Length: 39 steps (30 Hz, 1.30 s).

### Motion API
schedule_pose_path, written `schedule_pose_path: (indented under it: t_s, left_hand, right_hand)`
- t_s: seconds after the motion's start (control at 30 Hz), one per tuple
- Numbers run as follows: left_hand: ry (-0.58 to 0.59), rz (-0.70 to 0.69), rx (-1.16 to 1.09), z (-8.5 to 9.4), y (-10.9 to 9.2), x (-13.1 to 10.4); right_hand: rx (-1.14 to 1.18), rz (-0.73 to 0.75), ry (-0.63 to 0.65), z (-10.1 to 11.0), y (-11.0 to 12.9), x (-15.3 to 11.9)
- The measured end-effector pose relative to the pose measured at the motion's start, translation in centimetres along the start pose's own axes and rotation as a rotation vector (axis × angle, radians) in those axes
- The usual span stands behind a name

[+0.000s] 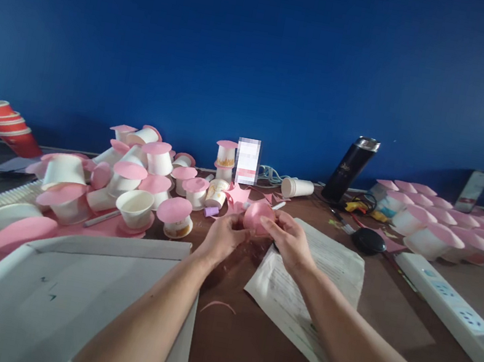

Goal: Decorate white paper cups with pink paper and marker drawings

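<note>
Between my two hands is a round piece of pink paper, held up over the brown table. Its left edge is pinched by my left hand, fingers partly hidden behind it. My right hand grips the right side, thumb on its face. Whether a cup sits behind the paper I cannot tell. Just beyond are pink paper scraps and a small purple cylinder. Left of my hands, a paper cup with a pink disc stands among several similar cups. A printed sheet lies under my right forearm.
A white board covers the front left. Red cups lean at far left. At right are a black thermos, a black mouse-like object, a white power strip and several pink-topped cups. A blue wall stands behind.
</note>
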<state>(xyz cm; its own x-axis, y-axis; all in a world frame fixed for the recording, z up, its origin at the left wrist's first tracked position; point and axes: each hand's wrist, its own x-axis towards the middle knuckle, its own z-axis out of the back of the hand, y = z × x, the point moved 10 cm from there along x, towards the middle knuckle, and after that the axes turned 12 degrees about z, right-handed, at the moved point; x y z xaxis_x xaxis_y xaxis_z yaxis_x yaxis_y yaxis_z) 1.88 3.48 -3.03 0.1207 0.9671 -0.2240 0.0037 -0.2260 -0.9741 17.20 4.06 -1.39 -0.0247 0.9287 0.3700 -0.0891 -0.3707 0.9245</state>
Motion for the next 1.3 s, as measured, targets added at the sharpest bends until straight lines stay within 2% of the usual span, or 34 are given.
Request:
schedule_pose_path:
  t_s: [0.27, 0.33, 0.5, 0.6, 0.7, 0.87, 1.13, 1.3]
  left_hand:
    - [-0.047, 0.069, 0.04, 0.5, 0.7, 0.1]
    - [-0.06, 0.078, 0.042, 0.7, 0.9, 0.2]
    - [-0.049, 0.061, -0.015, 0.7, 1.0, 0.5]
    - [-0.019, 0.056, -0.051, 0.3, 0.9, 0.5]
    - [0.008, 0.05, -0.075, 0.0, 0.7, 0.3]
    - [-0.04, 0.063, -0.034, 0.4, 0.6, 0.3]
    - [-0.041, 0.05, -0.058, 0.2, 0.3, 0.1]
    - [-0.018, 0.089, -0.112, -0.1, 0.4, 0.0]
  right_hand:
    - [-0.291, 0.147, -0.03, 0.9, 1.9, 0.2]
    - [-0.277, 0.141, 0.007, 0.6, 1.9, 0.2]
    - [-0.243, 0.022, 0.117, -0.3, 0.6, 0.2]
    - [-0.251, -0.005, 0.104, -0.4, 0.4, 0.1]
    - [-0.156, -0.029, 0.065, -0.5, 0.3, -0.1]
    - [0.04, -0.135, 0.078, -0.9, -1.1, -0.4]
    - [0.002, -0.133, 0.087, -0.9, -2.1, -0.2]
    - [0.009, -0.121, 0.097, -1.2, -1.4, -0.3]
